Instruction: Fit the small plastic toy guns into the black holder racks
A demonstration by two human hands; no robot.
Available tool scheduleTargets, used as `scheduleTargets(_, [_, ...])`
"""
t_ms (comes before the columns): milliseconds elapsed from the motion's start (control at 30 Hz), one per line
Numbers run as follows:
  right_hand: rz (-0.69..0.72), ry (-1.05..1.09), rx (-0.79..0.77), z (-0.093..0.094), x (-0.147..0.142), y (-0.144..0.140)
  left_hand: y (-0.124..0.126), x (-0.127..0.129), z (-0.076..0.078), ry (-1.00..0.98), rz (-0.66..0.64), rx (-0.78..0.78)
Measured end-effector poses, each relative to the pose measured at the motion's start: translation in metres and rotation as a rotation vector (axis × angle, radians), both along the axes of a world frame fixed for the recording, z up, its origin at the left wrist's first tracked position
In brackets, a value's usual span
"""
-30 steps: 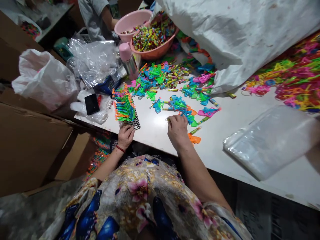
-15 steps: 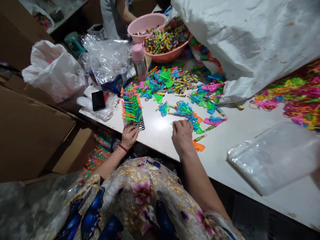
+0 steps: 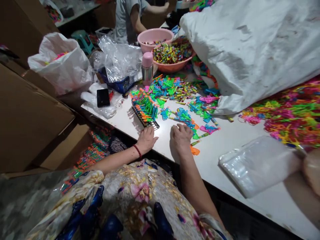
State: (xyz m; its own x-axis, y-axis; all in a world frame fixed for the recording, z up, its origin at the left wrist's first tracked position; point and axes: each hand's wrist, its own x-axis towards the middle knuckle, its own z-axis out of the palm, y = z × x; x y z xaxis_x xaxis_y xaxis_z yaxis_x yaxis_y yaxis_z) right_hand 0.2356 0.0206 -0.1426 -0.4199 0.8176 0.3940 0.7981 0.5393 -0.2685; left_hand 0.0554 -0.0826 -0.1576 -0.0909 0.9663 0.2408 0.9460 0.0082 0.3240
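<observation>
White counter (image 3: 240, 133) runs from the near left to the far right, crowded with bright plastic pieces and bags. Left hand (image 3: 147, 139) lies flat and spread on it at the near edge, empty, fingertips just beside the near end of a black wire rack (image 3: 146, 116) loaded with a row of coloured plastic toys (image 3: 144, 105). Right hand (image 3: 182, 136) rests knuckles-up just right of it, fingers curled down among loose toy pieces (image 3: 186, 116); whether it pinches one I cannot tell. An orange piece (image 3: 194, 151) lies beside the wrist, close to the counter's near edge.

Farther off stand a pink-capped bottle (image 3: 147, 69), two pink basins (image 3: 172, 56) of small coloured tubes, a blue basket (image 3: 120, 85) under clear plastic, and a phone (image 3: 103, 97) on bagged wrap. A big white sack (image 3: 250, 50) slumps at the far right; clear bags (image 3: 257, 165) lie near right. Another person (image 3: 130, 16) works at the far end.

Risk, as I judge it: the rack sits near the edge, so a nudge from the left hand could tip its row over; the orange piece could be swept off by the forearm.
</observation>
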Motion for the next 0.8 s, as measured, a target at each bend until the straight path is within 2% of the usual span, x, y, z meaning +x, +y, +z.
scheduleTargets(100, [0.054, -0.043, -0.102, 0.004, 0.003, 0.011, 0.013, 0.018, -0.003, -0.035, 0.000, -0.030])
scheduleTargets(233, [0.093, 0.029, -0.204, 0.013, -0.005, 0.018, 0.023, 0.034, -0.005, -0.105, -0.059, -0.020])
scheduleTargets(367, [0.232, 0.144, -0.321, 0.018, -0.028, 0.004, 0.022, 0.033, -0.002, -0.200, -0.204, 0.029])
scheduleTargets(467, [0.249, 0.216, -0.340, 0.014, -0.042, -0.005, 0.020, 0.024, 0.000, -0.297, -0.231, 0.070])
scheduleTargets(633, [0.189, 0.331, -0.350, 0.007, -0.053, -0.004, 0.013, 0.011, 0.003, -0.482, -0.197, 0.165])
scheduleTargets(733, [0.224, 0.296, -0.350, 0.012, -0.051, -0.007, 0.004, -0.001, 0.008, -0.591, -0.083, 0.274])
scheduleTargets(800, [0.246, 0.249, -0.297, 0.022, -0.047, -0.013, -0.001, -0.019, 0.012, -0.654, 0.024, 0.361])
